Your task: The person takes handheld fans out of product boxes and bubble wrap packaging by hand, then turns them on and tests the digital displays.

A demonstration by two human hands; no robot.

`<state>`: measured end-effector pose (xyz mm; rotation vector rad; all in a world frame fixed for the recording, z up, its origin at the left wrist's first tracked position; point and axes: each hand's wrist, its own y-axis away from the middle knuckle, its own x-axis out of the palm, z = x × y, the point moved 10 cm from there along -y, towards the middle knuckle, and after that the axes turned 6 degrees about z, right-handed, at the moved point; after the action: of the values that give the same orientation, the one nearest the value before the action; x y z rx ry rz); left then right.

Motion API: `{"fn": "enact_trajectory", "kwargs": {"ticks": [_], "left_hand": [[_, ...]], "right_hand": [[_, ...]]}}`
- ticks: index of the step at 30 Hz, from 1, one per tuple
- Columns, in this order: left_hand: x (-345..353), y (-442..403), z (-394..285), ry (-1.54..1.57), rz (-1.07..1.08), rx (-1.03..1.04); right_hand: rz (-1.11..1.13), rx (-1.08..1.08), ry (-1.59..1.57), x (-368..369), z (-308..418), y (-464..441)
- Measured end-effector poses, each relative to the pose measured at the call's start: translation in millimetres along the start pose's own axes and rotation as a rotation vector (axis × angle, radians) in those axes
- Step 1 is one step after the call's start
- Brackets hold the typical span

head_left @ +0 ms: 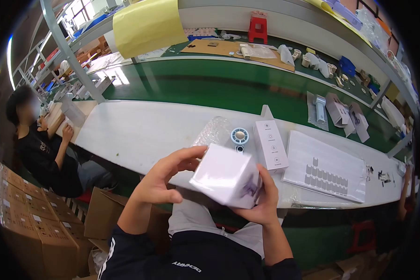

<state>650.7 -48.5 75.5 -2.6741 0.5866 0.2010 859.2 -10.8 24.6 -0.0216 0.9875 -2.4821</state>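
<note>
A glossy white carton (225,172) with a purple printed picture on one side is held tilted in front of my body. My right hand (263,200) grips it from the right and below. At its left, my left hand (165,179) is open, thumb spread away from the carton and fingertips by its upper left edge; whether they touch is unclear. Just behind the carton a light-blue round handheld fan (239,136) rests on the white table (140,135), its lower part hidden. Beside it are bubble wrap (213,132) and a white box with an icon column (271,145).
A sheet of grey stickers (325,179) lies on white sheets to the right. Farther back are a bagged blue fan (319,109) and opened cartons (338,111). A co-worker (46,144) sits at the left. Brown cartons (37,219) stack at lower left. A shelf post (72,51) rises left.
</note>
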Motion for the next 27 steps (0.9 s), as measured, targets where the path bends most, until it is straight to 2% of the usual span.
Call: {"fn": "enact_trajectory", "kwargs": {"ticks": [1,2,3,5,6,8,9,11,12,15,17,18,21,22,25,27], "left_hand": [[4,-1,3,0.157,0.001,0.012],[7,-5,1,-0.032,0.006,0.031],[16,-9,3,-0.068,0.041,0.029],[42,-12,9,-0.136,0.102,0.021],[46,-13,10,-0.076,-0.005,0.009],[48,-17,7,-0.112,-0.054,-0.044],[47,-16,9,-0.126,-0.077,-0.082],[45,-15,0,-0.219,-0.106,-0.025],[42,-12,-4,-0.269,-0.11,-0.032],[29,-5,-9,-0.462,-0.126,-0.042],[20,-3,-11,-0.627,-0.125,-0.047],[18,-3,-14,-0.717,-0.108,-0.056],[22,-7,-17,-0.879,-0.025,-0.032],[23,-9,-18,-0.9,0.009,-0.024],[27,-10,-17,-0.964,0.144,-0.04],[27,-7,-16,-0.997,0.203,-0.06]], "right_hand": [[-0.003,0.127,-0.248,6,-14,7],[0.052,0.167,-0.41,16,-22,12],[0.11,0.384,-0.651,29,-46,30],[0.203,0.554,-0.966,57,-68,60],[0.197,0.591,-0.884,63,-72,67],[0.189,0.658,-0.725,74,-78,74],[0.205,0.618,-0.603,71,-72,72],[0.227,0.529,-0.361,63,-60,58],[0.34,0.279,0.027,52,-41,43],[0.307,0.224,-0.15,10,-34,23],[0.059,0.298,-0.388,-12,-29,7],[0.055,0.311,-0.371,-14,-24,-1],[0.15,0.44,-0.32,7,-24,-17],[0.261,0.41,-0.266,20,-18,-22],[0.432,0.544,-0.323,46,-22,-24],[0.469,0.491,-0.253,51,-22,-27]]}}
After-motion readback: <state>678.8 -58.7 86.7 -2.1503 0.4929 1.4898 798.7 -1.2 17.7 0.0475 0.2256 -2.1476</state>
